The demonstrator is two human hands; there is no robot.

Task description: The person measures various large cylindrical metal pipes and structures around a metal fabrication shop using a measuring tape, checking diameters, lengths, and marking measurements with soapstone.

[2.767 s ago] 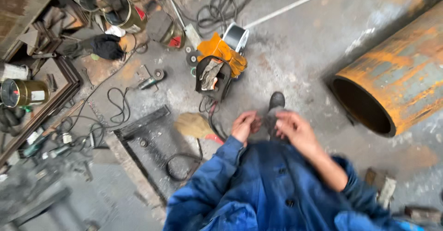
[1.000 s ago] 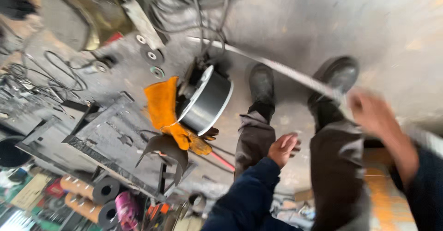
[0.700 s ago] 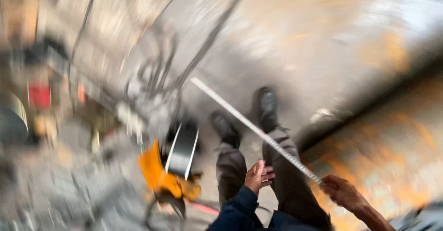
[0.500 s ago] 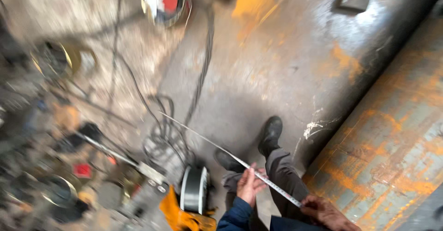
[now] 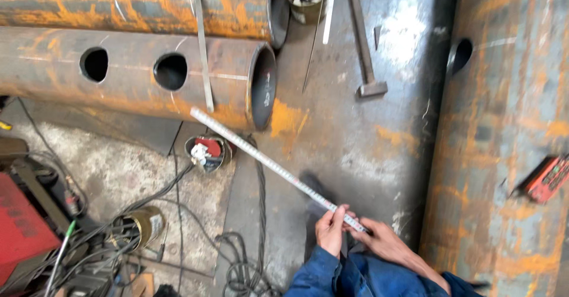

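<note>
Both our hands grip the near end of the long steel rule (image 5: 272, 165): left hand (image 5: 329, 232) pinching it, right hand (image 5: 382, 242) closed beneath. Its far tip hangs free near the rusty pipe (image 5: 136, 77); we'd better steady it first.

The person wears a blue work jacket of heavy cloth, its sleeves running down to the wrists at about six o'clock in the view. The left sleeve (image 5: 314, 273) ends in a plain cuff, bunched and creased just behind the left hand (image 5: 329, 230). The right sleeve (image 5: 456, 285) shows only as a darker blue edge at about five o'clock, past the bare forearm behind the right hand (image 5: 382, 240). Between the two sleeves lies more creased blue cloth (image 5: 379, 279). Both hands are bare, without gloves. A dark shoe (image 5: 314, 190) shows beyond the hands, toward twelve o'clock.
</note>
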